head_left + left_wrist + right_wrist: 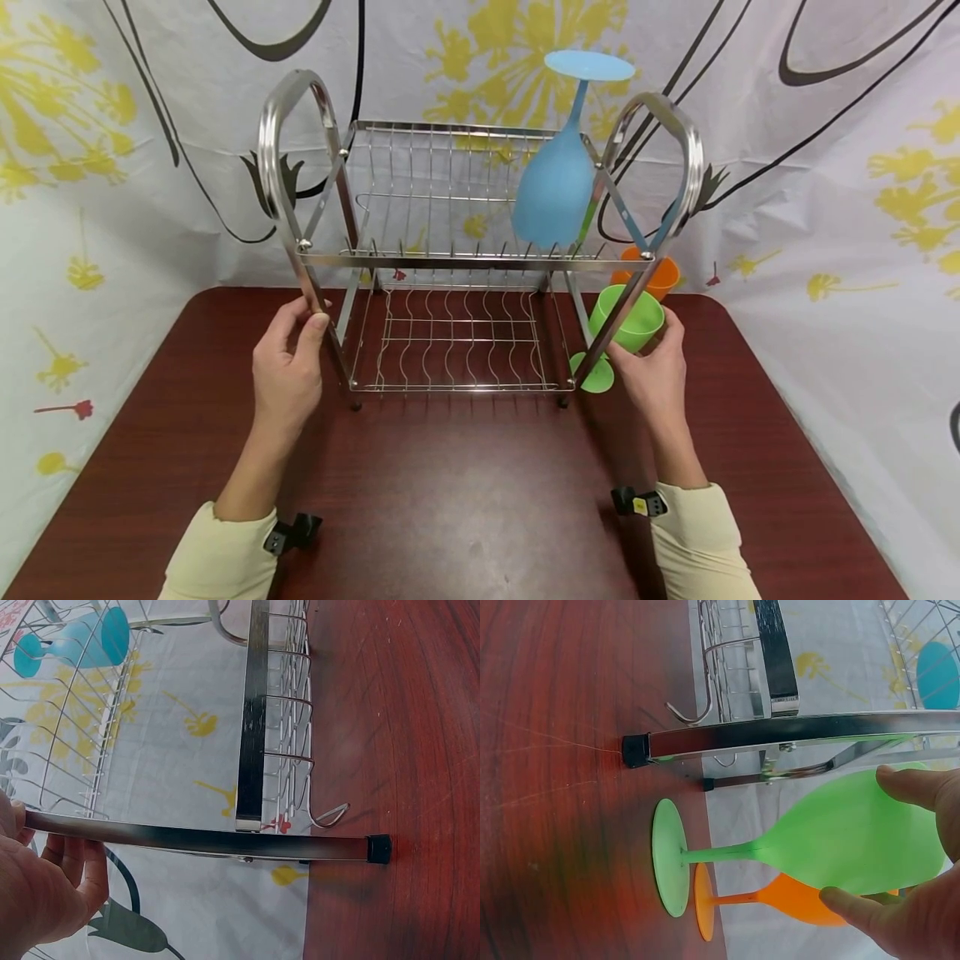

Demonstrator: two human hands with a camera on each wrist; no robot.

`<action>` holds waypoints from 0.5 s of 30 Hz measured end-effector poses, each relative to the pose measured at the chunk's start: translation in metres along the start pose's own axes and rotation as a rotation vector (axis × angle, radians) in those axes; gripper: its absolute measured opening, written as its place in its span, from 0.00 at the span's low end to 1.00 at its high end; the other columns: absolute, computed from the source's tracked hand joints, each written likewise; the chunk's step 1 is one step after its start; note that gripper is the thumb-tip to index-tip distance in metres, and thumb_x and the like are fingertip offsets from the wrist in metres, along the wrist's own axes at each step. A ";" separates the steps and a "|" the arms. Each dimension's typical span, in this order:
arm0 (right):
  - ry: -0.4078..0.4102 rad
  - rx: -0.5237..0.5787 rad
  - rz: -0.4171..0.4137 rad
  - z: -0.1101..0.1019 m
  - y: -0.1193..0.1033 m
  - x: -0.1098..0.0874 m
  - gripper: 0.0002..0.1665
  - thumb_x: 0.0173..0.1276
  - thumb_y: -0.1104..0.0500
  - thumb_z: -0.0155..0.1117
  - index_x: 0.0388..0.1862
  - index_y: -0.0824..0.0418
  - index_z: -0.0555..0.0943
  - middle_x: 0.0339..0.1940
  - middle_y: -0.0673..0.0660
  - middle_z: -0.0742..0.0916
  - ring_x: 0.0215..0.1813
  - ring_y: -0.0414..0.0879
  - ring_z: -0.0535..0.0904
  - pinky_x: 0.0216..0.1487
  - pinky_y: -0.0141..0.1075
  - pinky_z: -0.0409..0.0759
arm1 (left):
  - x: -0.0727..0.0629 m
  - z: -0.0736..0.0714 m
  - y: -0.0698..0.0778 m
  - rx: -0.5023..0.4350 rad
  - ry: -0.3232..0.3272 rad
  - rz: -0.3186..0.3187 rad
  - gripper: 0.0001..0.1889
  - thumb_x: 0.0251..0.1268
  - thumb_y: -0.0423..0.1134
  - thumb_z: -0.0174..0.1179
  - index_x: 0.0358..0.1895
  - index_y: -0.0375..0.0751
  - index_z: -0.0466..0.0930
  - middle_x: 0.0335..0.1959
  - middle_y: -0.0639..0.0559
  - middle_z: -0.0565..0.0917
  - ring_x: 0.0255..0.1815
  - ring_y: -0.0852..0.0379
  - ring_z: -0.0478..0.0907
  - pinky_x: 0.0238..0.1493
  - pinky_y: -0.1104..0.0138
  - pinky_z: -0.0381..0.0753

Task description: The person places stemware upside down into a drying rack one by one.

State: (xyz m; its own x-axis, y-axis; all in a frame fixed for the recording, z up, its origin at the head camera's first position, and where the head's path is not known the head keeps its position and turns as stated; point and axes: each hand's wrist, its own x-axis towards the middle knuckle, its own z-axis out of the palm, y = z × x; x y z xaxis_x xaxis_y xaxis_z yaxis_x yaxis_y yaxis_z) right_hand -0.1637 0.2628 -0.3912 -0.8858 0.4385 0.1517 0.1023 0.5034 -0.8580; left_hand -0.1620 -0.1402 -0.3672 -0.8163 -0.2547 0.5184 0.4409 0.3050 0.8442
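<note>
A two-tier metal dish rack stands on the table. My left hand grips its left front leg, thumb in front and fingers behind. My right hand holds a green plastic wine glass by the bowl, upright beside the rack's right front leg. The glass's round foot shows right at the tabletop. Behind it, partly hidden, stands an orange wine glass. A blue wine glass sits upside down on the upper tier, toward the right.
The dark red wood-grain table extends in front of the rack and to both sides. A white cloth with yellow flower prints hangs close behind. The lower tier is a wavy wire shelf. Curved handles rise at both rack ends.
</note>
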 end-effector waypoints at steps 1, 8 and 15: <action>0.001 -0.002 0.001 0.000 0.000 0.000 0.55 0.56 0.47 0.75 0.75 0.54 0.53 0.64 0.59 0.75 0.61 0.49 0.74 0.59 0.43 0.76 | 0.000 0.000 0.000 -0.003 0.000 -0.002 0.11 0.71 0.34 0.56 0.50 0.33 0.81 0.37 0.60 0.80 0.37 0.64 0.75 0.40 0.76 0.73; 0.011 -0.004 0.002 0.000 -0.001 0.000 0.54 0.56 0.47 0.75 0.75 0.54 0.54 0.62 0.59 0.76 0.59 0.50 0.74 0.56 0.39 0.77 | 0.000 -0.001 0.000 -0.002 -0.001 -0.002 0.11 0.71 0.34 0.56 0.50 0.31 0.81 0.37 0.64 0.79 0.38 0.64 0.75 0.40 0.77 0.74; 0.031 0.011 -0.016 -0.008 -0.009 -0.001 0.53 0.55 0.47 0.75 0.74 0.51 0.55 0.61 0.56 0.76 0.56 0.47 0.75 0.49 0.28 0.75 | 0.000 0.000 -0.001 -0.006 0.002 -0.005 0.11 0.70 0.33 0.57 0.50 0.32 0.81 0.37 0.62 0.79 0.38 0.65 0.75 0.41 0.78 0.74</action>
State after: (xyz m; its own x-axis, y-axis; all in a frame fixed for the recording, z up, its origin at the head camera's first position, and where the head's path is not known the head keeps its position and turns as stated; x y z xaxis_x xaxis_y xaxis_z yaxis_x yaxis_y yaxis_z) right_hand -0.1602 0.2637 -0.3800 -0.8728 0.4533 0.1807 0.0826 0.5021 -0.8608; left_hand -0.1628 -0.1404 -0.3680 -0.8178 -0.2582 0.5144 0.4391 0.2981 0.8476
